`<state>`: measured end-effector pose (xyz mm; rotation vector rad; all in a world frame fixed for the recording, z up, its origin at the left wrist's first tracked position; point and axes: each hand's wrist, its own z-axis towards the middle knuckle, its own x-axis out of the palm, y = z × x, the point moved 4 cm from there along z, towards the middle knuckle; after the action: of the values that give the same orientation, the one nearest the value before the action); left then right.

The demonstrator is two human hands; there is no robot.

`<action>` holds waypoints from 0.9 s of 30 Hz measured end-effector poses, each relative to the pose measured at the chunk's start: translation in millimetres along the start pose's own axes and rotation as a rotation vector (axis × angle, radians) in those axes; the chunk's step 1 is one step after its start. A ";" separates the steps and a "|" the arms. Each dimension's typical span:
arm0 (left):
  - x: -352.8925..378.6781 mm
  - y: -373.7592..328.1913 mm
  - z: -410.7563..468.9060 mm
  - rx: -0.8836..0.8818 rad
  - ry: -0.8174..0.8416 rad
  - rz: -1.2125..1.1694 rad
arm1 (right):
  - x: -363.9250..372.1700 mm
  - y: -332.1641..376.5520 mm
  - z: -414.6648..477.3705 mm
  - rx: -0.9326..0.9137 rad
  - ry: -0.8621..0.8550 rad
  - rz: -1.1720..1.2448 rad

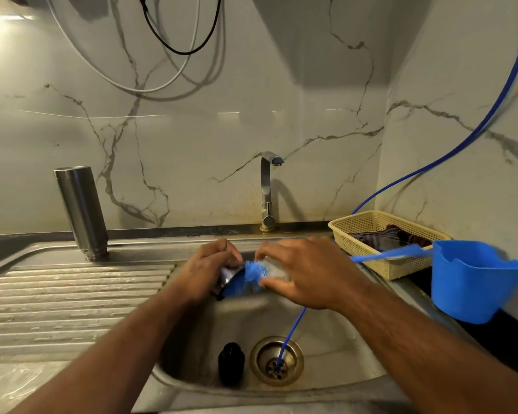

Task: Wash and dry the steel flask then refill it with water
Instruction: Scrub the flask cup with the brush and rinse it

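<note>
The steel flask (81,212) stands upside down on the drainboard at the left, mouth on the ribbed steel, away from both hands. Over the sink basin, my left hand (207,270) grips a small steel cap (228,277). My right hand (305,273) holds a bottle brush just behind its blue and white bristles (256,271), which press against the cap. The brush's blue handle (386,254) sticks out to the right and is blurred. A black stopper-like part (231,362) lies on the sink floor beside the drain (277,360).
The tap (268,189) stands behind the basin; no water is seen running. A thin blue tube (293,327) drops into the drain. A blue plastic mug (473,280) and a cream basket (383,246) with cloth sit at the right. Cables hang on the marble wall.
</note>
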<state>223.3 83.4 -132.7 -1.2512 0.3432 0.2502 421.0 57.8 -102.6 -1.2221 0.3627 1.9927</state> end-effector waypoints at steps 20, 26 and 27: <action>5.5 -17.4 -14.0 0.109 -0.247 -0.154 | 24.7 17.0 2.0 0.242 0.120 0.383; 8.0 -17.9 -4.8 0.179 -0.191 0.314 | 9.3 2.9 -2.0 0.196 0.107 0.240; 8.9 -18.0 -4.0 0.165 -0.173 0.349 | 5.7 0.5 -2.7 0.167 0.101 0.183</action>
<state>237.7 74.2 -121.3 -0.9941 0.4230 0.6125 420.9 58.4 -108.9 -1.2215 0.6999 2.0115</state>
